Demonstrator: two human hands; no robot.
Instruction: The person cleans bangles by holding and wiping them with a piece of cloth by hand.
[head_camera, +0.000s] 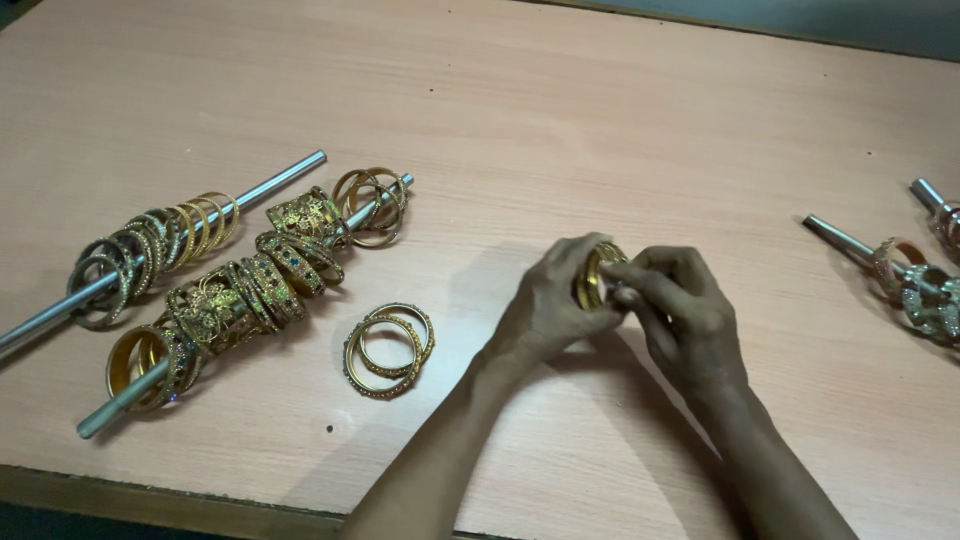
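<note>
Both hands, left hand (548, 305) and right hand (680, 315), grip a stack of gold bangles (598, 275); at nine o'clock, loaded rods (245, 300) and two loose bangles (390, 350) lie on the bench (600, 120).

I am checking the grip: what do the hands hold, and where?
Both the left hand and the right hand hold gold bangles by their rims.

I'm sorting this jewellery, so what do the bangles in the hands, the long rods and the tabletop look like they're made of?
Held bangles: gold-toned, shiny, likely metal, though plating can't be told. Rods: plain grey metal by their dull sheen. Tabletop: pale pinkish wood-grain, probably laminate, given its smooth matte surface.
</note>
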